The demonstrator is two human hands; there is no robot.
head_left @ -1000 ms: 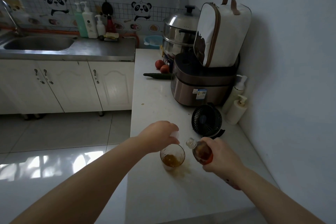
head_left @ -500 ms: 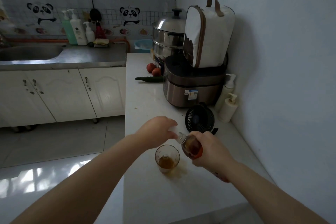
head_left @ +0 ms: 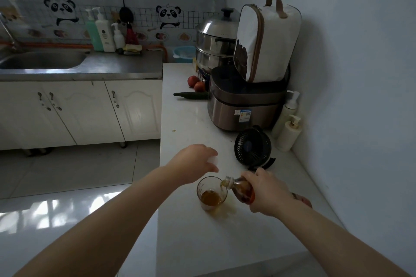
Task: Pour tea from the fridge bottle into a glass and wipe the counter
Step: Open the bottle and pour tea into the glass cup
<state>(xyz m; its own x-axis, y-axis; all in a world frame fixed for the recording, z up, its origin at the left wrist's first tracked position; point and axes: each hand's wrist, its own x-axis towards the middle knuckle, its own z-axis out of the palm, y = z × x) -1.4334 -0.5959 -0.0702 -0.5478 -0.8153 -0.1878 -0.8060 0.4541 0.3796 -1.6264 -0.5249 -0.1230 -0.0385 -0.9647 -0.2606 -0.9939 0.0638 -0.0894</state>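
R hand [head_left: 267, 191] grips the tea bottle [head_left: 242, 190], tilted w/ its mouth over the rim of the glass [head_left: 211, 193]; tea runs in, glass approx a third full. Glass stands on the white worktop [head_left: 191, 123], brown wet patch [head_left: 227, 210] at its base. L hand [head_left: 195, 165] hovers just behind the glass, fingers curled round a small white thing [head_left: 213, 159], prob the cap. Black fan [head_left: 252, 147] near behind.

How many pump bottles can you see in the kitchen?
5. Three stand by the sink: a green pump bottle, a tall white pump bottle and a small white pump bottle. Two cream pump bottles stand against the wall beside the fan. Others may be hidden behind the appliances.
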